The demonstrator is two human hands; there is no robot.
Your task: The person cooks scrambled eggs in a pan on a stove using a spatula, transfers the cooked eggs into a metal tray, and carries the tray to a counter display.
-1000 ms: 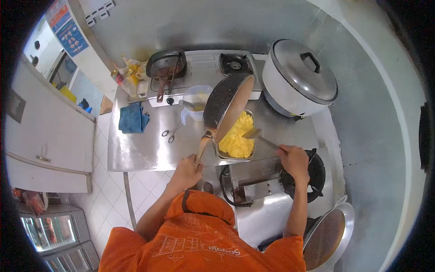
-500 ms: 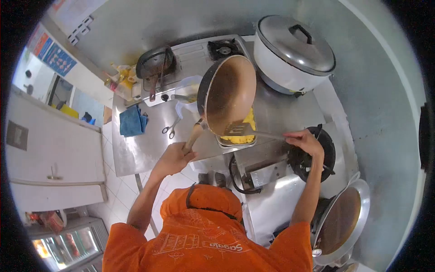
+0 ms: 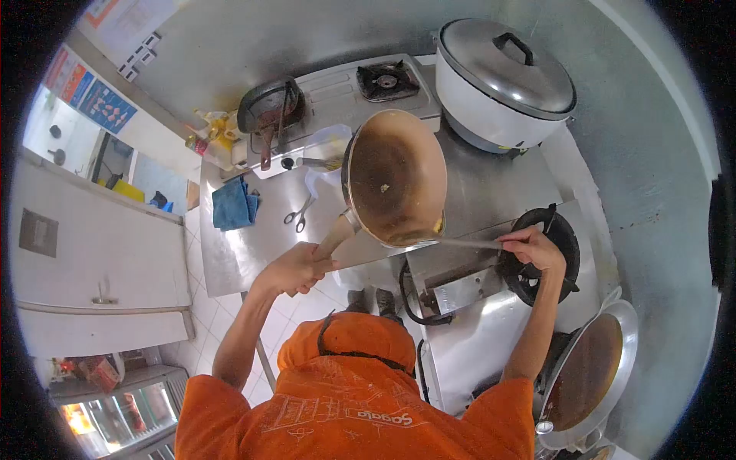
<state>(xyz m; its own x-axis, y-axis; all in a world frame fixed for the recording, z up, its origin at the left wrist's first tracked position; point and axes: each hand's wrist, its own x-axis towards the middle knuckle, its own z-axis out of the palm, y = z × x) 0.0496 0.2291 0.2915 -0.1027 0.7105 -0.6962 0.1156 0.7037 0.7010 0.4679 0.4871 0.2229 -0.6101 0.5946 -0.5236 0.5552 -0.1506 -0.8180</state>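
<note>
My left hand (image 3: 295, 270) is closed around the handle of a deep frying pan (image 3: 392, 172). The pan is tilted, its tan inside with a brown-stained base facing me and a small scrap stuck there. Between the fingers of my right hand (image 3: 535, 250) is the thin handle of a spatula (image 3: 469, 243). Its blade reaches the pan's lower rim, where the outline is hard to make out. Behind the pan, a metal tray of yellow food is mostly hidden; only a sliver of the yellow food (image 3: 439, 225) shows at the rim.
A large lidded rice cooker (image 3: 502, 88) stands at the back right. Scissors (image 3: 299, 215), a blue cloth (image 3: 234, 204) and a plastic tub (image 3: 326, 146) lie to the left. On the stove sits a dark square pan (image 3: 268, 107). A burner (image 3: 540, 257) and a wok of brown liquid (image 3: 586, 368) are right.
The pan has turned further toward me and lowered over the tray, covering most of the yellow food. The spatula blade has gone from above the food to the pan's lower rim.
</note>
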